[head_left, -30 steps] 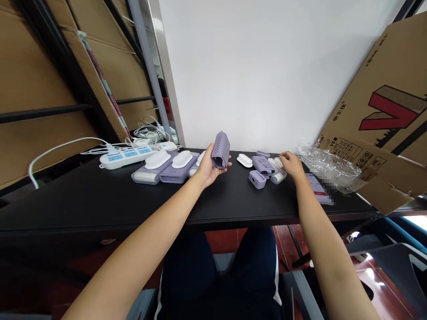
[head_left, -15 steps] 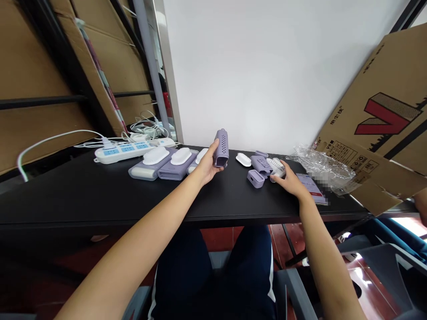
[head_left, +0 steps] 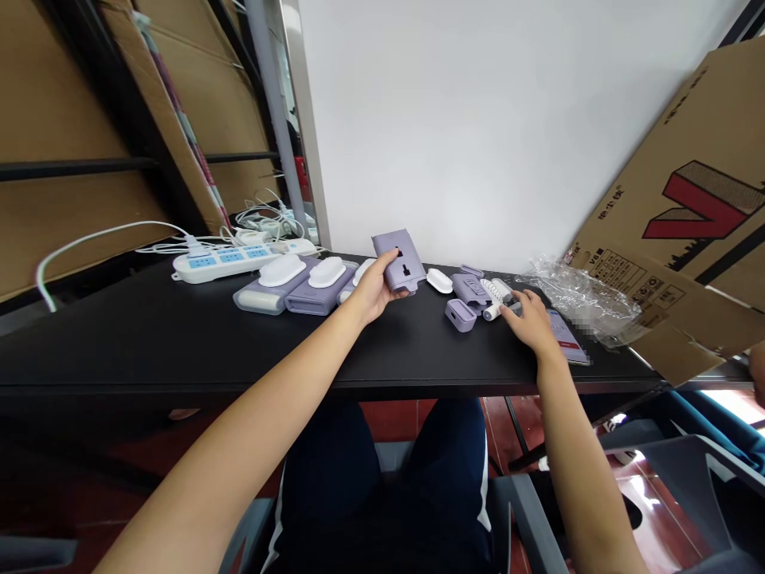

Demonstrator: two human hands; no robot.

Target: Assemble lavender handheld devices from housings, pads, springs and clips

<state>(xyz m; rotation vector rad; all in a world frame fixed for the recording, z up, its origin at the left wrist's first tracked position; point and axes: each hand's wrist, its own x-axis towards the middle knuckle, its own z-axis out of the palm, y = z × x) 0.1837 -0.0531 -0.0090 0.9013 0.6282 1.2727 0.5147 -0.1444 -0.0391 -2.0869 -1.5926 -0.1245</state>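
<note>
My left hand is closed around a purple protective sleeve, lifted above the black table. Its broad face is toward me, with dark cutouts in it. My right hand is low over the table at the right, thumb and fingers curled about a small greyish piece that I cannot make out. Left of those fingers lie a white coiled cord and a small white cylinder. Close by are another purple sleeve, a small purple cap and a white oval piece.
Several purple cases with white oval pieces on top stand in a row at left, before a white power strip with cables. Clear plastic wrap, a purple printed packet and a large cardboard box are at right. A white wall rises behind.
My left hand has turned the sleeve from its perforated narrow side to its broad face. My right hand has shifted slightly right, off the white coiled cord, and its fingers have drawn in.
</note>
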